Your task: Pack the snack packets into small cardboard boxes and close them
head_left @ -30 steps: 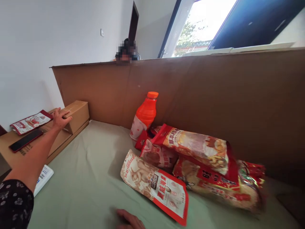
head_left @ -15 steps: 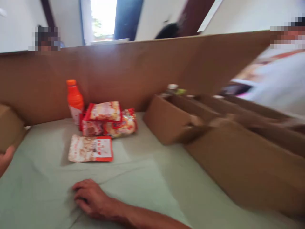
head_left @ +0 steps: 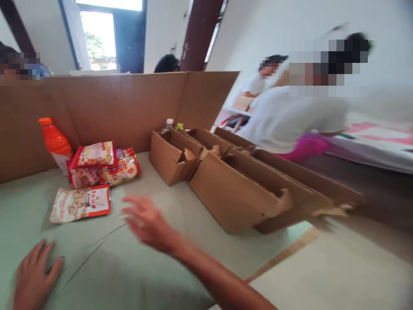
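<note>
My left hand [head_left: 37, 271] lies on the pale green cloth [head_left: 97, 267] at the lower left, fingers spread and holding nothing. Above the cloth, my right hand [head_left: 146, 221] is stretched forward, slightly blurred, with its fingers apart and nothing in them. Closest to it is a white and red snack pouch [head_left: 80, 204] lying flat. Behind that pouch, a red snack packet [head_left: 97, 154] rests on other packets, including a red and yellow snack bag [head_left: 122, 168]. An orange bottle [head_left: 56, 144] with an orange cap stands tilted in view at their left.
Several open cardboard boxes [head_left: 226, 193] stand side by side on the right. Behind them show a clear bottle with a white cap [head_left: 168, 125] and a yellow-green cap [head_left: 179, 126]. A cardboard wall [head_left: 129, 103] borders the back. People in white shirts [head_left: 290, 116] are beyond, at right.
The view has swung right, bringing more boxes and people into sight. My right hand has lifted off the cloth and reached forward. My left hand now rests flat, away from the box at left.
</note>
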Motion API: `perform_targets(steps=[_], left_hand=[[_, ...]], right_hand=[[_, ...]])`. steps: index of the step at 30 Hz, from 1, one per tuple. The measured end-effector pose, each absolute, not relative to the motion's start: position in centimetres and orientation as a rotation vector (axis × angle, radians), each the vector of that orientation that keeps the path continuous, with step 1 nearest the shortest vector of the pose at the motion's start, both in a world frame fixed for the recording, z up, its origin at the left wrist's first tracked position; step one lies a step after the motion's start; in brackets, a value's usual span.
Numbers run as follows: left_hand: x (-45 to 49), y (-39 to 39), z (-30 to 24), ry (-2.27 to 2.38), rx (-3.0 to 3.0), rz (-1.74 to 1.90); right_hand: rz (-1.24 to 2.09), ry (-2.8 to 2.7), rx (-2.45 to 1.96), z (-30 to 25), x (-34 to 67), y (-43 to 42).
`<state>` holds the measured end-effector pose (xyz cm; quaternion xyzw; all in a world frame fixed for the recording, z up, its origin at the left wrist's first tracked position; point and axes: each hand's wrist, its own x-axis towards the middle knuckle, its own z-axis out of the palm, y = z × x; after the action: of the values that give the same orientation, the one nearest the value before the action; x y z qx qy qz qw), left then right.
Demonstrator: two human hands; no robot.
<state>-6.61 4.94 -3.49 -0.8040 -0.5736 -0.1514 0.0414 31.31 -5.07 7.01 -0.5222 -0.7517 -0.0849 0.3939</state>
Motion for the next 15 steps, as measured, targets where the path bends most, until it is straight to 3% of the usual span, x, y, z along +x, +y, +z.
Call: perform_targets(steps=[6, 9, 12, 15], left_hand=[[-3.9, 0.6, -1.3, -1.767, -2.462, -0.460], [-3.9, 0.3, -1.4, -1.797, -2.467, -0.533], [-4.3, 0.1, -1.9, -1.802, -2.488, -0.611], [-4.6, -0.8, -2.5, -1.791, -2.541, -0.705]], right_hand=[[-0.833, -1.401, -2.147, 9.9, 49.2, -13.7], [-0.559, -1.301, -2.449, 9.6, 54.2, -15.5], [-0.173, -1.446, -2.344, 9.6, 54.6, -16.1], [-0.091, -1.587, -2.117, 10.7, 50.6, -16.4]])
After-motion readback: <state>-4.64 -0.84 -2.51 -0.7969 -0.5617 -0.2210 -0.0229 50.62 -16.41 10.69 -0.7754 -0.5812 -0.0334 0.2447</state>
